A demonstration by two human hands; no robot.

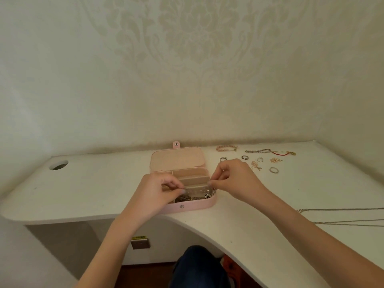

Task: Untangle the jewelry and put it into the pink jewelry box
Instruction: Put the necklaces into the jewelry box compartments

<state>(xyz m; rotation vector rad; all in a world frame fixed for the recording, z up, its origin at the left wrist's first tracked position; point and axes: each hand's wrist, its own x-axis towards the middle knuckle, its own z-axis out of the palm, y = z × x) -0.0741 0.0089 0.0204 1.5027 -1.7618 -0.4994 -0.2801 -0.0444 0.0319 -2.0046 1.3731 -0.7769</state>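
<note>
A dark, beaded tangle of jewelry (pixel 194 197) lies in the front compartment of the open pink jewelry box (pixel 195 205), which sits near the front edge of the white tabletop (pixel 104 190). Both hands hover over the box, the left hand (pixel 158 192) and right hand (pixel 234 179) each with fingertips pressed together in a pinching grip; what they pinch is too fine to see, probably a thin chain. Judging by this, tease strands apart slowly and avoid tugging knots tight. Rings and bracelets (pixel 259 157) lie well apart to the right.
</note>
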